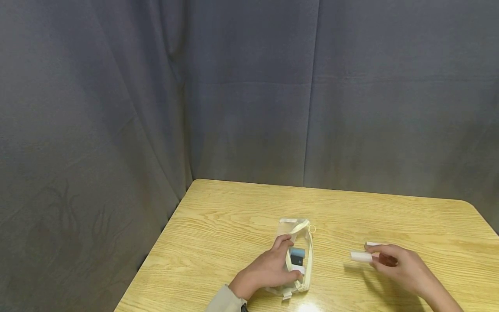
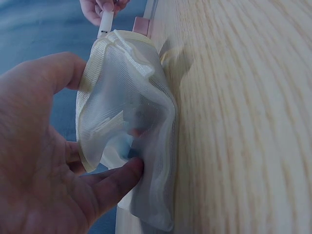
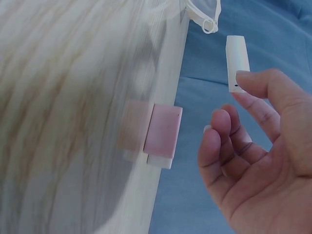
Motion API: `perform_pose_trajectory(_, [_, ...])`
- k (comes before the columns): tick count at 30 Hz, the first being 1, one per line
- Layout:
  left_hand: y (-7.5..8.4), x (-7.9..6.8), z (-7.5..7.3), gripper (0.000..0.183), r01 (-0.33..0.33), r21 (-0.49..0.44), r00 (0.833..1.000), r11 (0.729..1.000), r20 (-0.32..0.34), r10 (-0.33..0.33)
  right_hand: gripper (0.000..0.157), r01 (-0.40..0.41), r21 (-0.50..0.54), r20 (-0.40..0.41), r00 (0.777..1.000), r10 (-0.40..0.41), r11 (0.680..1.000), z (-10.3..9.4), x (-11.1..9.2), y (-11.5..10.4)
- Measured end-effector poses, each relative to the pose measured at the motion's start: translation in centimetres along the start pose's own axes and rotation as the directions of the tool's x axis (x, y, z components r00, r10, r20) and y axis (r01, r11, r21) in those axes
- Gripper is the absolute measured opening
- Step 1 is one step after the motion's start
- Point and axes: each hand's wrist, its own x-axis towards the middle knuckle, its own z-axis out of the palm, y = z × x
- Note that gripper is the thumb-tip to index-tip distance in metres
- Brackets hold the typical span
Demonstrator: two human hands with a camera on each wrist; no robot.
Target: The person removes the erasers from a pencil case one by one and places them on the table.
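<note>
A see-through mesh zip pouch (image 1: pixel 310 255) with cream trim lies on the table, its zipped mouth spread apart. My left hand (image 1: pixel 269 264) holds it by the edges, thumb on one side and fingers on the other, as the left wrist view shows. Inside are a blue block (image 1: pixel 298 252), a black block (image 1: pixel 296 260) and a white block (image 1: pixel 298 269). To the right, my right hand (image 1: pixel 401 266) pinches a white eraser-like block (image 3: pixel 237 61) between thumb and index finger, above the table. Its other fingers are curled. Below it lies a pink eraser-like block (image 3: pixel 163 130) with a white end.
The wooden table (image 1: pixel 230 208) has rounded far corners. Grey curtains (image 1: pixel 249 108) hang behind it and along its left side. A ring zip pull (image 1: pixel 312 229) sticks out from the pouch's far right corner.
</note>
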Motion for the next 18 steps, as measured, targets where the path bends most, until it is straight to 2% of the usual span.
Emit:
perform_pose_trajectory(5, [0.1,0.0,0.0,0.08,0.0,-0.001,1.0,1.0,0.004,0.0,0.022,-0.008,-0.01,0.014,1.0,0.008,1.0,-0.3,-0.4,0.5])
perform_pose_trajectory(10, [0.1,-0.1,0.0,0.08,0.003,-0.003,1.0,1.0,0.005,-0.003,0.019,-0.051,-0.02,0.038,0.998,0.052,0.998,-0.4,-0.8,1.2])
perform_pose_trajectory(18, [0.1,0.0,-0.1,0.08,0.012,-0.003,1.0,1.0,0.003,-0.012,0.019,-0.046,-0.04,0.009,0.999,0.047,0.998,-0.7,-1.3,1.9])
